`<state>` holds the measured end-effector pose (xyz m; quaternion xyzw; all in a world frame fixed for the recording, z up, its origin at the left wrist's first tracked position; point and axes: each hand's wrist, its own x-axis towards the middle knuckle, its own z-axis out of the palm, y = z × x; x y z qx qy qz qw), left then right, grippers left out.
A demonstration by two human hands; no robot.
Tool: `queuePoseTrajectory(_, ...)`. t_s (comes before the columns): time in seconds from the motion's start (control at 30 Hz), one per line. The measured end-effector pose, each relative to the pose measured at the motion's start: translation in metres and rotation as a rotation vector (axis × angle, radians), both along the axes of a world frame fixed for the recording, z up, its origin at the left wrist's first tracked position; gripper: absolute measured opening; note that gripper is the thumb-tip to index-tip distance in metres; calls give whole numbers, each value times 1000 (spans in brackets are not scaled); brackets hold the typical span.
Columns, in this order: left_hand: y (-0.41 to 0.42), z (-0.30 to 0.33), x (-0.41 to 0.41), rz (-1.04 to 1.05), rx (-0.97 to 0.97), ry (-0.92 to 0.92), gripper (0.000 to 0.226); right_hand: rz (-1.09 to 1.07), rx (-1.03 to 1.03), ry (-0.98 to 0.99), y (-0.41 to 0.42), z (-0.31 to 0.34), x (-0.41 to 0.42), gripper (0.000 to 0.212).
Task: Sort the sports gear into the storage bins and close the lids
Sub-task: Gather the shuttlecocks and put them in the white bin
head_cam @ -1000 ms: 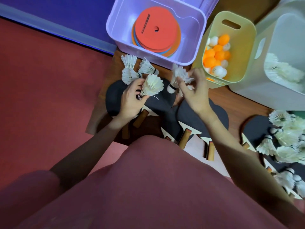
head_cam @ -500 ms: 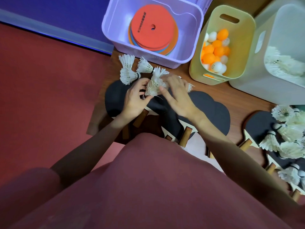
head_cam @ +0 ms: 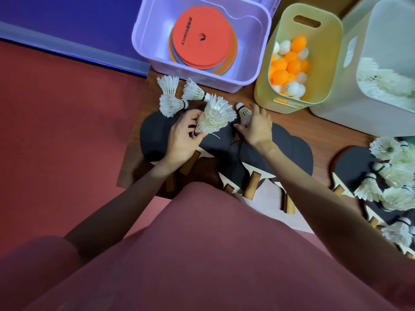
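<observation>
My left hand [head_cam: 183, 138] is shut on a stack of white shuttlecocks [head_cam: 215, 117], feathers fanned up and right. Just to its right, my right hand [head_cam: 256, 126] rests on a single shuttlecock [head_cam: 243, 111] lying on the wood, fingers around it. Three loose shuttlecocks [head_cam: 175, 95] lie just beyond my left hand. Several black table tennis paddles [head_cam: 278, 151] lie under both hands. The purple bin [head_cam: 258, 48] holds flat discs [head_cam: 202, 41]. The yellow bin [head_cam: 332, 55] holds orange and white balls [head_cam: 289, 66]. The white bin [head_cam: 354, 113] holds shuttlecocks.
More shuttlecocks [head_cam: 395, 176] lie on paddles [head_cam: 350, 167] at the right edge. Red carpet [head_cam: 62, 131] spreads to the left, with a blue mat [head_cam: 56, 19] beyond it. My knee in red cloth [head_cam: 213, 254] fills the lower frame. No lids are in view.
My right hand slid its shuttlecock onto the stack in my left hand, then moved right and came down on another shuttlecock. My left hand stayed in place.
</observation>
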<state>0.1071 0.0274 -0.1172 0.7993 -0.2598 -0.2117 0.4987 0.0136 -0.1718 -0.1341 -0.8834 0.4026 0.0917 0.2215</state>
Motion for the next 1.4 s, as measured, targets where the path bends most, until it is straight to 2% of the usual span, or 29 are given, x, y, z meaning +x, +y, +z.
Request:
queuePoseTrajectory(0.1,-1,1,0,-8,8,-19,51,-71,33,-37,-2,-7,4,55)
queuePoseTrajectory(0.2,0,4,-1,-4,16,-35,51,-115,65,-201,-6,-7,-1,42)
queuePoseTrajectory(0.4,-7,10,-5,-49,49,-63,51,-181,170,-633,1,44,-40,45)
queuePoseTrajectory(0.5,-20,14,-11,-96,67,-107,50,-241,142,-810,2,78,-68,39)
queuePoseTrajectory(0.6,-39,24,-24,-179,88,-175,50,-228,150,-814,-8,103,-93,38)
queuePoseTrajectory(0.77,-83,50,-57,-327,60,-242,51,24,188,-649,-42,124,-132,53)
queuePoseTrajectory(0.87,-111,62,-76,-412,51,-277,50,60,166,-660,-59,126,-152,49)
queuePoseTrajectory(1.0,-151,80,-93,-445,1,-305,53,13,56,-713,-88,131,-176,39)
queuePoseTrajectory(1.2,-223,114,-111,-455,-66,-439,52,-153,-70,-799,-144,145,-206,40)
queuePoseTrajectory(1.4,-302,135,-128,-508,-102,-496,49,-298,-91,-868,-206,154,-224,45)
